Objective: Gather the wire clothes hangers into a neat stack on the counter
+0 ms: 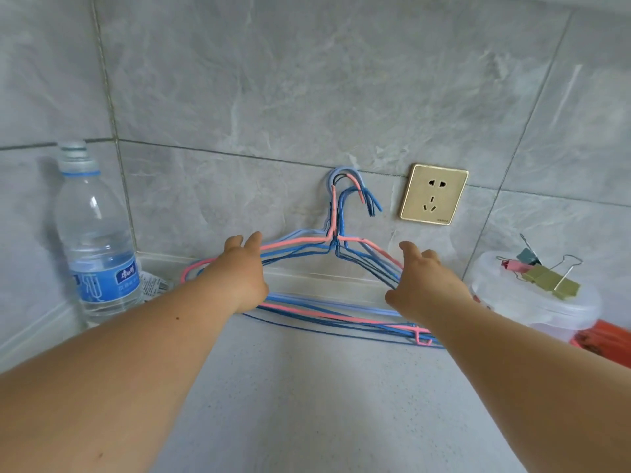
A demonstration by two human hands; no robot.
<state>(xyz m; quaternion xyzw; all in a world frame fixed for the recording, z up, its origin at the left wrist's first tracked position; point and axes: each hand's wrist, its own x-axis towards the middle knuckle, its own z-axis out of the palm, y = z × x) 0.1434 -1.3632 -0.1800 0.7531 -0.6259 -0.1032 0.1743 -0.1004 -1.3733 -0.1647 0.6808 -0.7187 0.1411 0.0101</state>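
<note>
Several wire hangers (336,233), pink, light blue and dark blue, stand as one bunch against the tiled wall, hooks up, bottom bars on the pale counter (307,387). My left hand (244,271) lies over the bunch's left shoulder, fingers pointing at the wall. My right hand (423,281) covers the right shoulder the same way. Both hands touch the wires; whether the fingers wrap around them is hidden by the backs of the hands. The hooks overlap closely, and the bottom bars fan out a little toward the right.
A clear water bottle (94,233) stands at the left by the wall corner. A gold wall socket (433,194) is right of the hooks. At the right, a white lidded container (512,295) carries several binder clips (546,278), with an orange item (604,339) in front.
</note>
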